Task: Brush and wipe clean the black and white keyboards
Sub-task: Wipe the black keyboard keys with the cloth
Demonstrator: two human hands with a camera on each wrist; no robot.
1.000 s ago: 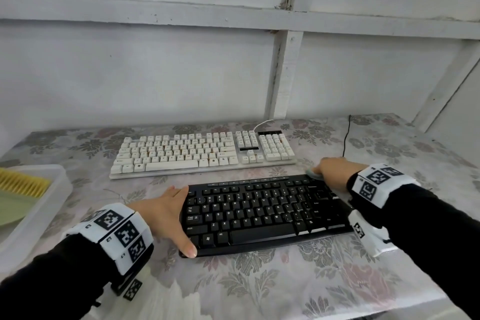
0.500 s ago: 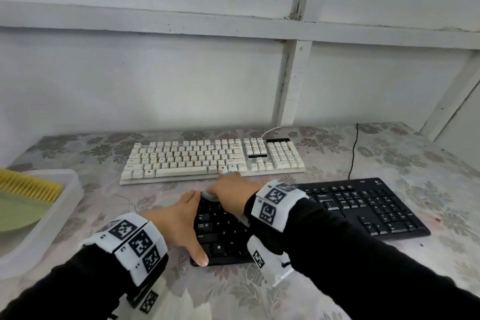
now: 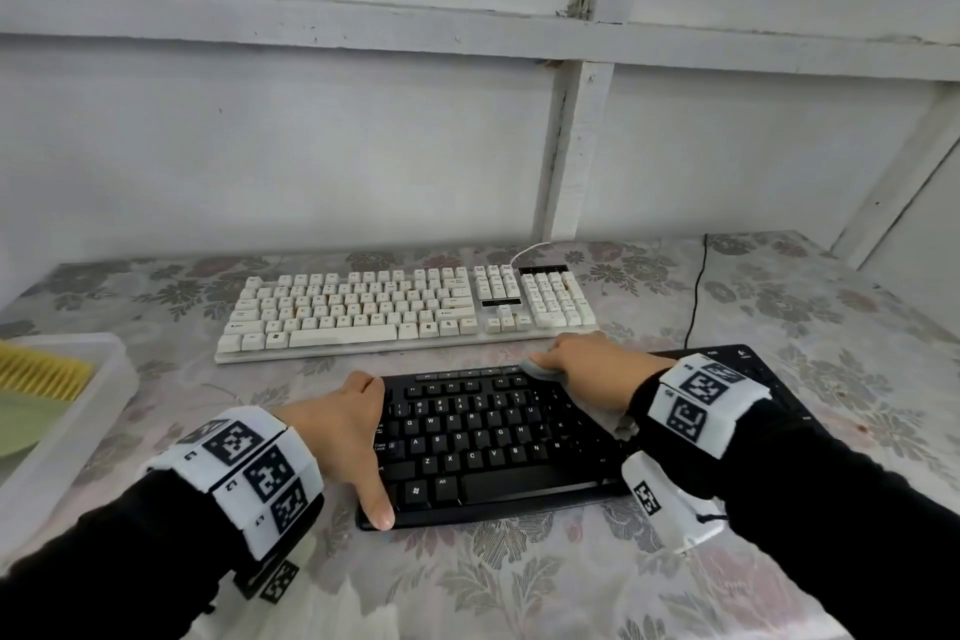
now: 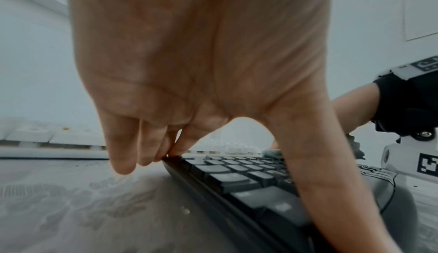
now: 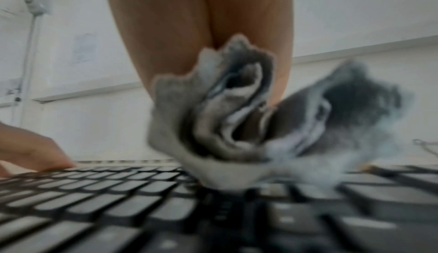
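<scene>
The black keyboard [image 3: 493, 437] lies near the table's front edge, with the white keyboard [image 3: 405, 312] behind it. My left hand [image 3: 353, 431] braces the black keyboard's left end: straight fingers [image 4: 123, 154] run down past its back corner and the thumb lies along the front corner. My right hand [image 3: 587, 364] grips a crumpled grey cloth [image 3: 540, 369] and presses it on the top key row, right of the middle. The right wrist view is blurred; it shows the cloth [image 5: 225, 116] bunched under the hand, on the black keys [image 5: 118, 210].
A translucent white tray [image 3: 78, 411] at the left table edge holds a yellow brush [image 3: 41, 372] and a green dustpan [image 3: 21, 426]. A thin black cable [image 3: 696, 296] runs back to the wall right of the white keyboard. The floral tablecloth [image 3: 519, 582] covers the table.
My right hand swept the cloth along the black keyboard's top row from the right end to the left end, and has now come back towards the middle. My left hand stayed at the left end.
</scene>
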